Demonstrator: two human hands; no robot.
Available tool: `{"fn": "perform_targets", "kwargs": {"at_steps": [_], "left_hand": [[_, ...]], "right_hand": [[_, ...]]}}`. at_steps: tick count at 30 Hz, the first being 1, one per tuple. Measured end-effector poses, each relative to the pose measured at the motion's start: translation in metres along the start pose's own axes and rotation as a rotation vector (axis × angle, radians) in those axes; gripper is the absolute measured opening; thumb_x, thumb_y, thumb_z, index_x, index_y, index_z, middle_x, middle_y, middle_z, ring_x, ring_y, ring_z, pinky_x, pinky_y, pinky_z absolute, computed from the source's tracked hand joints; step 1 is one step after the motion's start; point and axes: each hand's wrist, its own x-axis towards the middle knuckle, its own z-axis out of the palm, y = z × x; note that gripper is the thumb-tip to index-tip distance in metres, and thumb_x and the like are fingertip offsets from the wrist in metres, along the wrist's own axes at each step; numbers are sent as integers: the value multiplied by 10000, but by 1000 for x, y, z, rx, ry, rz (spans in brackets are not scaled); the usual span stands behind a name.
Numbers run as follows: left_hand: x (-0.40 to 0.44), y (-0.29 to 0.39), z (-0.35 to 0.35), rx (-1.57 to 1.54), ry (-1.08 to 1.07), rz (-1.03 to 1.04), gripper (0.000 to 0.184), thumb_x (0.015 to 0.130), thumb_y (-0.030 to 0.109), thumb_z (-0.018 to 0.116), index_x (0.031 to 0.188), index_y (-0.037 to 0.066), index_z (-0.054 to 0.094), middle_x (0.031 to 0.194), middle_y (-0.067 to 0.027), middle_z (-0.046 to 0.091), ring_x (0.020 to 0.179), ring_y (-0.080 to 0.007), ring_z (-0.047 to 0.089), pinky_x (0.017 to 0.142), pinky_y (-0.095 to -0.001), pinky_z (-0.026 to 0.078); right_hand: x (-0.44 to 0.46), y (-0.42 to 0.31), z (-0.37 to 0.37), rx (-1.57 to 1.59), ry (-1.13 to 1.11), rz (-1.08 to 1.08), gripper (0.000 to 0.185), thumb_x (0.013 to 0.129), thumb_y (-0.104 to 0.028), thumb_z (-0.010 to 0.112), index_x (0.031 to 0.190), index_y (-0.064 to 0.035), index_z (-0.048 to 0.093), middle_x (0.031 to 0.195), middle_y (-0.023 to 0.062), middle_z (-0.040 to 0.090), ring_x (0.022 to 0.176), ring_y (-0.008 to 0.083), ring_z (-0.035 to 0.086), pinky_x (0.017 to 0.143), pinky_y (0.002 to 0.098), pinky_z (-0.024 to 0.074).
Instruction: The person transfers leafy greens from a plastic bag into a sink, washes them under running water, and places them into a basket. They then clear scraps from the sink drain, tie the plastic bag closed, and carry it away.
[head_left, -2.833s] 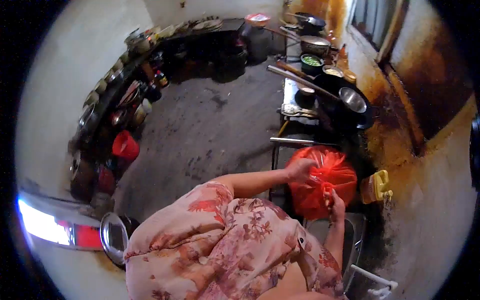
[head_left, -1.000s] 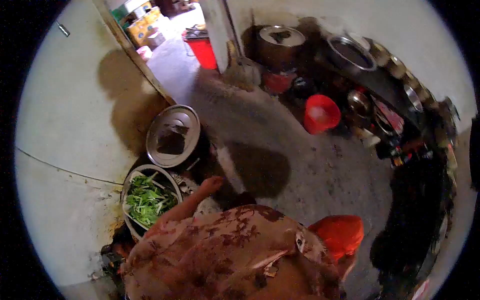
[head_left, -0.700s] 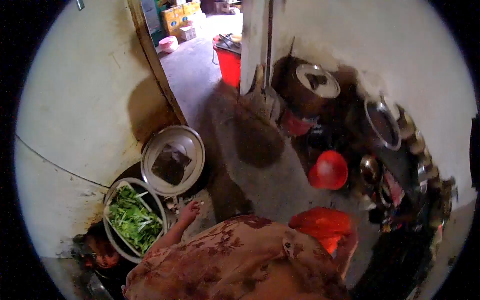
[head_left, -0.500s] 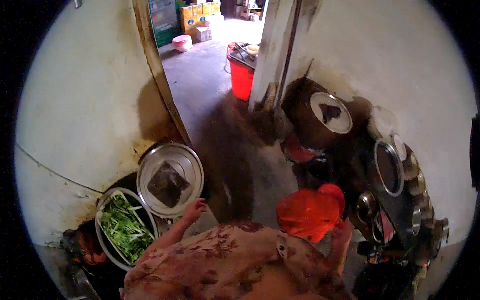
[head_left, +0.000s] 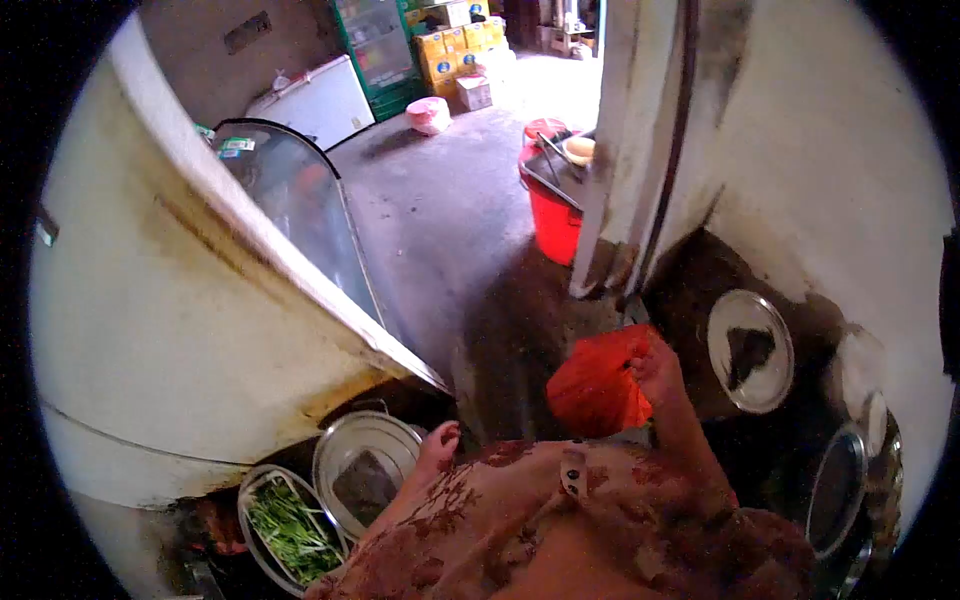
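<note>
My right hand (head_left: 655, 372) is closed on the top of a red plastic bag (head_left: 598, 380), which hangs in front of me, right of the middle. What the bag contains, if anything, cannot be seen. Low on the left, my left hand (head_left: 438, 446) has loosely bent fingers and nothing visible in it. Just beside it is a round metal lid (head_left: 325, 462) with a dark square patch. Left of the lid, cut green vegetables (head_left: 292, 525) fill a metal pot (head_left: 247, 497).
A doorway opens ahead onto a grey floor (head_left: 430, 200). Past its right post (head_left: 625, 140) stands a red bucket (head_left: 553, 222). A glass-sided counter (head_left: 300, 190) is beyond the left wall. On the right are a lidded pot (head_left: 750, 350) and a metal pan (head_left: 838, 490).
My view has shifted toward the doorway, showing more of the room beyond. My right hand has risen with the red plastic bag. The lid and vegetables now sit lower in view.
</note>
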Motion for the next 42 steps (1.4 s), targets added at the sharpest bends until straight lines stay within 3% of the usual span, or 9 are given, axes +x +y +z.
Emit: {"fn": "perform_targets", "kwargs": {"at_steps": [2,4,11,16,20,27,36,40,42], "left_hand": [[12,-155,-3,-104,-43,-123,299,912,129,579,1200,51,555,1003,-45,636,882,-149,593,786,-287,485],[-11,-103,-18,-47,97,-348,298,913,131,578,1199,50,556,1004,-45,635,882,-148,592,786,-287,484],[57,-64,-30,-175,445,-691,295,917,138,575,1198,49,556,1006,-45,634,881,-148,590,786,-287,483],[176,-73,-77,-248,548,-719,293,920,143,573,1198,49,556,1008,-45,633,881,-148,588,786,-287,482],[281,-66,-137,-268,571,-707,292,923,146,572,1197,48,556,1009,-44,632,881,-148,587,786,-286,482],[503,-63,-286,-164,432,-562,290,927,153,569,1196,47,557,1012,-44,630,880,-148,585,786,-286,481],[794,-22,-383,-120,462,-546,287,932,162,566,1195,46,557,1015,-44,628,880,-148,582,786,-285,479],[872,-16,-431,-143,476,-566,286,935,166,564,1194,45,557,1016,-43,627,880,-148,581,786,-285,479],[912,-21,-458,-161,482,-575,286,936,168,563,1194,45,558,1017,-43,627,879,-148,580,785,-285,478]], "right_hand": [[64,-8,24,-6,-8,77,214,889,-304,608,1010,-128,584,874,31,636,617,135,533,502,264,418],[152,5,-6,-55,24,96,196,885,-312,615,974,-139,587,863,25,629,602,132,516,488,259,404],[348,13,119,-101,-161,272,231,892,-337,603,961,-118,574,872,28,615,588,110,491,459,228,352],[472,7,239,-125,-335,349,268,901,-341,585,931,-75,584,853,31,612,563,95,467,447,206,342],[566,-6,326,-133,-310,384,264,905,-330,575,935,-69,587,869,33,611,565,94,463,458,187,348],[719,-7,421,-16,-437,341,229,913,-318,560,928,-92,593,863,18,616,596,90,496,479,206,370],[975,6,492,10,-174,423,212,877,-329,585,925,-122,584,794,40,619,529,127,509,439,231,386],[1077,20,470,36,283,606,215,838,-324,600,894,-130,524,691,29,565,480,137,484,413,241,379],[1146,43,429,-30,463,578,228,821,-332,602,810,-131,497,611,15,519,458,154,459,401,269,370]]}}
